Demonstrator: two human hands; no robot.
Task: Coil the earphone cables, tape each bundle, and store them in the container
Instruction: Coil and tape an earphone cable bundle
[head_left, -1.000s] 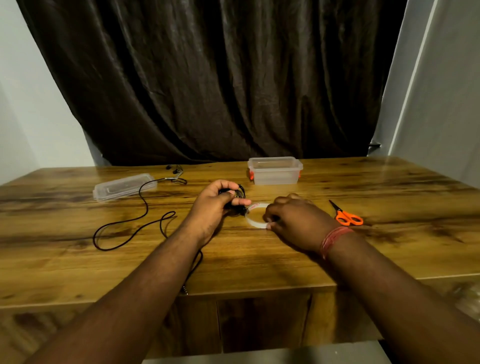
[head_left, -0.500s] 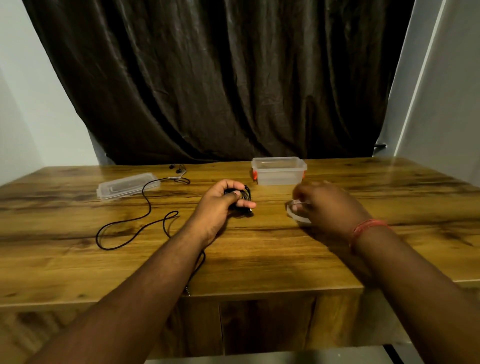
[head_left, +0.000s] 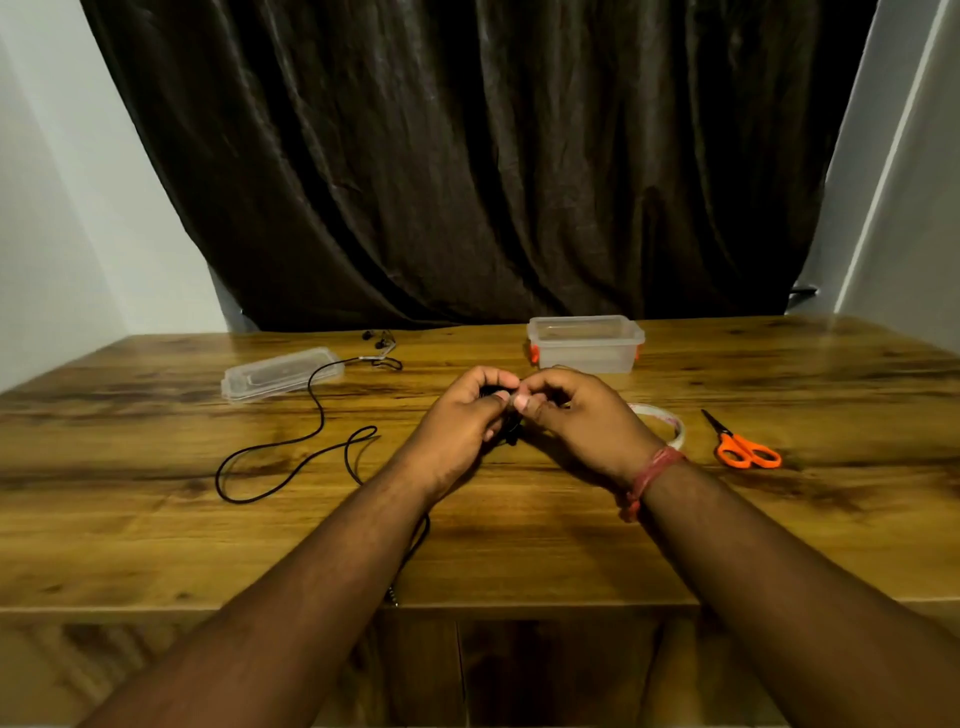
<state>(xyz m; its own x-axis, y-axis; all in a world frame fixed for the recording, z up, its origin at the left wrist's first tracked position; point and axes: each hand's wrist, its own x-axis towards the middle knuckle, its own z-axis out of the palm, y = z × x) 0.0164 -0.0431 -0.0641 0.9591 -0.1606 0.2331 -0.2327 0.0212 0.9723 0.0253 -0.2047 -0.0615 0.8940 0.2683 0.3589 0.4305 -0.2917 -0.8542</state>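
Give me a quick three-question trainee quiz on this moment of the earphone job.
1. True or false: the scissors lie inside the container.
2. What does the left hand grip?
3. The lid is: A) on the container, B) on the table at the left, C) under the tape roll.

Key: 1 false; 2 the coiled black earphone bundle, with the right hand meeting it; 3 B.

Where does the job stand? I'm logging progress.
Done: one earphone cable is coiled into a bundle. In hand: both hands, left and right, pinch it; whether tape is on cannot be seen. Left: the second cable lies loose, and the container looks empty.
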